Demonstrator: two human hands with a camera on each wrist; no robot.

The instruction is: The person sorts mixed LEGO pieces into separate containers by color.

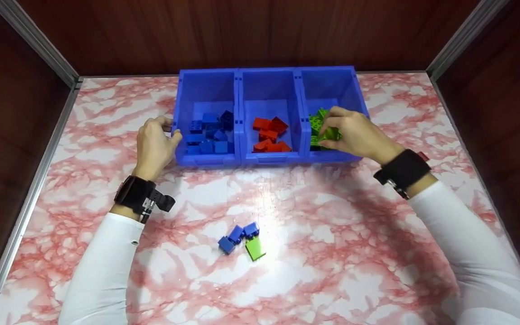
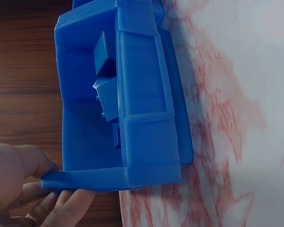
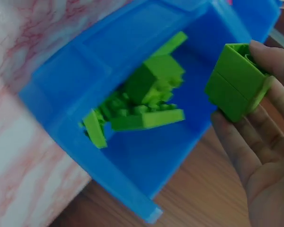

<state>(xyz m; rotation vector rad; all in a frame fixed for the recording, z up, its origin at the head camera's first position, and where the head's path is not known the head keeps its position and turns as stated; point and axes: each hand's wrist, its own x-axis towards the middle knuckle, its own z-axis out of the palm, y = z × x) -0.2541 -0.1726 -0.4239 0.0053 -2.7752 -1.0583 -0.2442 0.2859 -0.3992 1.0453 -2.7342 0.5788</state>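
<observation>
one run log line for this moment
left hand: grips wall of left blue plastic bin | right hand: holds green toy brick over right blue plastic bin | marble table: three blue bricks, one green

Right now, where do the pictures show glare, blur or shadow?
Head view: glare whitens the table beside the loose green brick; soft arm shadows. Right wrist view: right hand and its green block slightly soft. Left wrist view: left hand blurred, blue bin sharper.

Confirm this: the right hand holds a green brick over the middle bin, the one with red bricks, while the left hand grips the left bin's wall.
Not quite. The right hand holds the green brick over the right bin, which holds green bricks, as the head and right wrist views show. The left hand does grip the left bin's wall.
</observation>
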